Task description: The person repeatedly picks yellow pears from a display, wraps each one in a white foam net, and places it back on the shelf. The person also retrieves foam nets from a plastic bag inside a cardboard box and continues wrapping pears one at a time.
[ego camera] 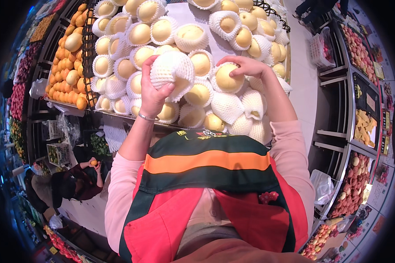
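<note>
My left hand (pixel 156 90) grips a white foam net sleeve (pixel 171 70), holding it above the pears; whether a fruit sits inside cannot be told. My right hand (pixel 247 67) rests its fingers on a yellow pear (pixel 229 78) that sits in an open foam net. Around both hands, rows of yellow pears in white foam nets (pixel 140 34) cover much of the display. Some nets near its front edge, such as the one below my right hand (pixel 227 107), wrap their fruit nearly whole.
A black lattice divider (pixel 89 59) separates the pears from orange fruit (pixel 65 77) at left. Another person (pixel 80 184) stands lower left, holding an orange fruit. At right, beyond the aisle floor, are more fruit stands (pixel 352 171) and a white basket (pixel 317 49).
</note>
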`<control>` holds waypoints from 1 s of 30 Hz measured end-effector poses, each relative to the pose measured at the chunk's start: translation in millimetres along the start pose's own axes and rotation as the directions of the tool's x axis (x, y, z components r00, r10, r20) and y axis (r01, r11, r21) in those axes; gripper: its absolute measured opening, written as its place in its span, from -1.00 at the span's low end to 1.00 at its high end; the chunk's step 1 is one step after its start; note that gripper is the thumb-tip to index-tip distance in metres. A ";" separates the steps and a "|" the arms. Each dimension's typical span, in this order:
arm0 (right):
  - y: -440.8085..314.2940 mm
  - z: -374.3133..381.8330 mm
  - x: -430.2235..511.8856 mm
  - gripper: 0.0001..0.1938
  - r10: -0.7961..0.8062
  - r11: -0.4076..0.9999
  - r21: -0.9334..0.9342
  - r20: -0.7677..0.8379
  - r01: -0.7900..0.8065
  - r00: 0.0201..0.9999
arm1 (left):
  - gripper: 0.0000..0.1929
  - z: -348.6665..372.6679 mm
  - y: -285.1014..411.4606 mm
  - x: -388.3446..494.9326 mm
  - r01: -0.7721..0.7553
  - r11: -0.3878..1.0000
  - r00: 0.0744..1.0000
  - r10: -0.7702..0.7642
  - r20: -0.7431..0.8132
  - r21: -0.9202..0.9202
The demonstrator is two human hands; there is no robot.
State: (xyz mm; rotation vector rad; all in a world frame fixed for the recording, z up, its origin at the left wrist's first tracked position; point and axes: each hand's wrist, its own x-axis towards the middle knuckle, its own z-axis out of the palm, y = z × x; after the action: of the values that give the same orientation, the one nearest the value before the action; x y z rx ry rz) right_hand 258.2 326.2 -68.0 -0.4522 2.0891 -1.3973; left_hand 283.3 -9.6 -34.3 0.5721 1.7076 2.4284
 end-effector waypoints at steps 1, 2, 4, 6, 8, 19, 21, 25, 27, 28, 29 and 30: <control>1.6 -0.3 3.5 -0.40 0.079 0.995 -0.063 0.013 -0.078 0.997 | -0.08 -0.1 -0.8 -2.2 0.011 1.000 1.000 -0.011 -0.001 -0.018; 2.8 -1.6 4.2 -0.40 0.043 0.998 0.044 0.073 -0.046 0.996 | -0.09 0.5 -2.7 -4.1 0.022 0.999 1.000 -0.022 -0.003 -0.041; 5.2 5.7 3.1 -0.42 0.036 0.997 -0.066 -0.025 -0.038 0.999 | -0.11 4.9 -9.5 -6.8 0.069 0.990 0.998 -0.069 0.001 -0.120; 3.7 15.7 -0.8 -0.44 0.010 0.984 -0.173 -0.136 -0.034 0.991 | -0.14 12.4 -18.0 -8.5 0.112 0.975 0.994 -0.113 0.005 -0.191; -3.9 27.2 -7.6 -0.45 -0.031 0.961 -0.274 -0.246 -0.039 0.969 | -0.19 21.1 -25.3 -8.6 0.136 0.973 0.990 -0.129 0.049 -0.187; -61.8 113.0 -42.5 -0.30 -0.313 0.945 -0.080 -0.509 0.318 0.802 | -0.06 43.8 -38.2 -6.1 0.034 0.949 0.978 -0.097 0.186 0.314; -53.2 126.4 -31.1 -0.36 -0.286 0.915 0.079 -0.566 0.396 0.773 | 0.00 38.7 -40.0 -13.1 -0.240 0.767 0.954 0.072 0.292 0.595; -36.4 152.5 -20.9 -0.54 -0.105 0.797 0.395 -0.654 0.456 0.749 | 0.04 30.2 -48.4 -29.8 -0.325 0.691 0.941 0.166 0.295 0.646; -31.7 157.3 -16.0 -0.62 -0.090 0.778 0.406 -0.684 0.479 0.724 | -0.23 29.4 -54.7 -38.0 -0.293 0.740 0.955 0.190 0.230 0.605; -30.1 158.3 -13.9 -0.66 -0.076 0.779 0.406 -0.696 0.478 0.714 | -0.31 29.0 -57.7 -40.9 -0.308 0.740 0.951 0.216 0.223 0.597; -29.0 158.7 -11.2 -0.70 -0.062 0.779 0.406 -0.709 0.478 0.703 | -0.39 28.8 -60.6 -42.8 -0.334 0.739 0.943 0.250 0.221 0.585; -27.9 159.7 -9.5 -0.73 -0.079 0.761 0.404 -0.719 0.508 0.690 | -0.45 28.3 -63.3 -43.1 -0.312 0.757 0.950 0.246 0.192 0.574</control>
State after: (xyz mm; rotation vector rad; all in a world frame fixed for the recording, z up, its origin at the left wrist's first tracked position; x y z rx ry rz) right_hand 365.3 205.3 -85.0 -0.0188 1.9534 -2.6219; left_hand 326.0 24.7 -94.9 1.0757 2.5063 1.9119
